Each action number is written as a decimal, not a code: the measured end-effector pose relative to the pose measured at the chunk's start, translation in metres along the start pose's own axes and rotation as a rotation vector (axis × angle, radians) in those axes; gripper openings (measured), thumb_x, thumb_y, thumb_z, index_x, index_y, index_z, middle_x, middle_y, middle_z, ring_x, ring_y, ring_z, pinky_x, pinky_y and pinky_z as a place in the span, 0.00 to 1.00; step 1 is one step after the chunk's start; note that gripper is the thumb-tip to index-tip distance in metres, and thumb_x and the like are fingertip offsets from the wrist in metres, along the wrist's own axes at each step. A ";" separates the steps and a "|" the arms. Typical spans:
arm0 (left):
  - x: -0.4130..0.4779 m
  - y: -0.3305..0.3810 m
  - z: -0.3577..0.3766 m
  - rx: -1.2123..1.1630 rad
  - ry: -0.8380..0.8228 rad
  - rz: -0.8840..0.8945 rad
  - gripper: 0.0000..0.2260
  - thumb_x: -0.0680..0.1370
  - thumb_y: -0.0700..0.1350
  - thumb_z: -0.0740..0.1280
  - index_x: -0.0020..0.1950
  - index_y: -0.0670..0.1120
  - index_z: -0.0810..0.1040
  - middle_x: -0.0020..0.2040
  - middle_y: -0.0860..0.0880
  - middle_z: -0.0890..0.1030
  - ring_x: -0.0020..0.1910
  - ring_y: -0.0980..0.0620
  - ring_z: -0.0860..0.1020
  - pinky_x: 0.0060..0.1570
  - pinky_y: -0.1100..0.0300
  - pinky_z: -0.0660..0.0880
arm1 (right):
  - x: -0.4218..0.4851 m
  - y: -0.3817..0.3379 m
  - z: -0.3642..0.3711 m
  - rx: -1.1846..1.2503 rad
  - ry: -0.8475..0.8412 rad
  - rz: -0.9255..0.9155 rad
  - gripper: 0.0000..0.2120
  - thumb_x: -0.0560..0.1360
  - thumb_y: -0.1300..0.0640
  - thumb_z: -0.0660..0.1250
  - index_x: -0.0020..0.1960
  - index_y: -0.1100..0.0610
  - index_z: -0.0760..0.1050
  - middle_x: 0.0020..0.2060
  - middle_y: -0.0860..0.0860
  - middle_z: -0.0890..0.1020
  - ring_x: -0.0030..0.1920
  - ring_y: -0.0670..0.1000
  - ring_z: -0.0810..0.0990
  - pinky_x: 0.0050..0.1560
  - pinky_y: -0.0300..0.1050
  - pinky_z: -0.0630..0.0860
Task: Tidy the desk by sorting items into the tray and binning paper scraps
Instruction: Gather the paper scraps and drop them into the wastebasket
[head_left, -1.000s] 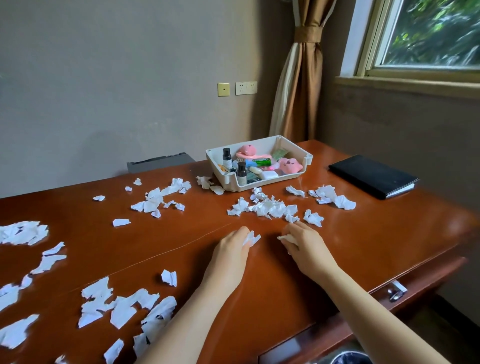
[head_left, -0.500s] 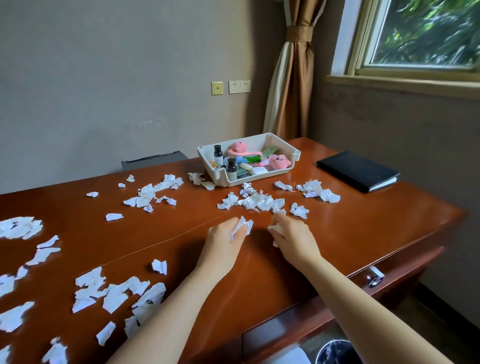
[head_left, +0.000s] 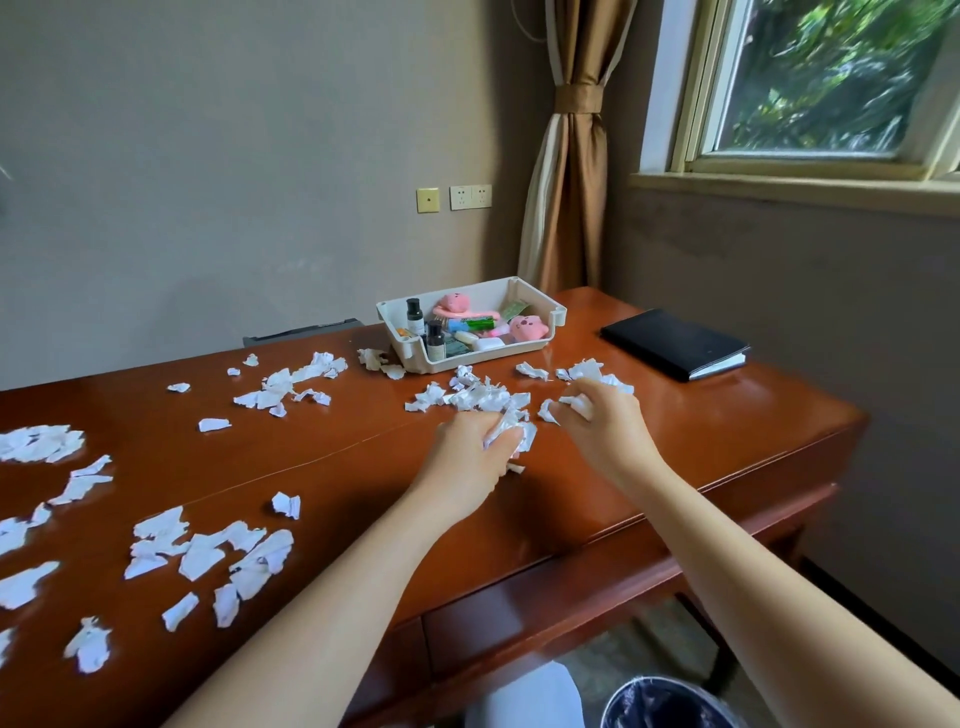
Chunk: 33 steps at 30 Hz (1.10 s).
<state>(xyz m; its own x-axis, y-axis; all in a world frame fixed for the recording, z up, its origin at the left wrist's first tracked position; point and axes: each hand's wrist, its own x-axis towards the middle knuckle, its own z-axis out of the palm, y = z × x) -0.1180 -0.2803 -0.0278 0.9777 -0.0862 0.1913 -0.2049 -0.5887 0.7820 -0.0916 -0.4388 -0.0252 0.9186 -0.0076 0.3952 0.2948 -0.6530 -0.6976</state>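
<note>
My left hand (head_left: 470, 447) grips a bunch of white paper scraps (head_left: 511, 436) at the near edge of the scrap pile (head_left: 480, 397) in front of the tray. My right hand (head_left: 605, 423) holds more scraps (head_left: 576, 405), fingers curled round them, just right of that pile. The white tray (head_left: 550, 314) stands at the back of the wooden desk (head_left: 727, 431); it holds two small dark bottles, pink plush toys and other small items. Further torn paper lies spread over the left half of the desk (head_left: 208, 553). A bin (head_left: 670, 701) with a plastic liner shows under the desk's front edge.
A black notebook (head_left: 675, 343) lies at the desk's right rear. A curtain (head_left: 569, 171) hangs in the corner beside a window (head_left: 831, 83). A chair back (head_left: 301, 332) shows behind the desk. A drawer front runs below the desk edge.
Both hands have moved forward into the scrap pile in front of the tray and gathered larger bunches of paper. The view has tilted so the bin shows more.
</note>
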 end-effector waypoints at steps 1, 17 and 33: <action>-0.004 0.006 0.003 -0.013 -0.011 0.017 0.15 0.79 0.48 0.62 0.35 0.44 0.66 0.28 0.49 0.71 0.22 0.58 0.67 0.27 0.64 0.64 | -0.002 -0.001 -0.009 -0.008 0.003 -0.008 0.06 0.76 0.56 0.65 0.44 0.58 0.74 0.37 0.51 0.76 0.34 0.46 0.71 0.32 0.34 0.66; -0.030 0.043 0.116 -0.077 -0.344 0.200 0.16 0.79 0.47 0.61 0.32 0.42 0.70 0.27 0.51 0.71 0.28 0.53 0.68 0.32 0.56 0.67 | -0.078 0.078 -0.087 0.018 -0.042 0.306 0.11 0.75 0.54 0.66 0.42 0.62 0.77 0.33 0.56 0.79 0.35 0.53 0.75 0.33 0.41 0.69; -0.026 -0.065 0.309 0.054 -0.673 -0.267 0.19 0.77 0.41 0.60 0.26 0.47 0.61 0.27 0.51 0.64 0.28 0.52 0.61 0.30 0.59 0.57 | -0.154 0.276 -0.017 0.033 -0.193 0.941 0.12 0.72 0.56 0.64 0.40 0.67 0.73 0.32 0.55 0.74 0.33 0.51 0.70 0.30 0.41 0.64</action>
<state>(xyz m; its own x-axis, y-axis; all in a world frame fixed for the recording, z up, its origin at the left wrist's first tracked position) -0.1159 -0.4883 -0.2665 0.8139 -0.3997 -0.4217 0.0300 -0.6959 0.7175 -0.1563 -0.6306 -0.2682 0.8093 -0.3912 -0.4382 -0.5808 -0.4217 -0.6963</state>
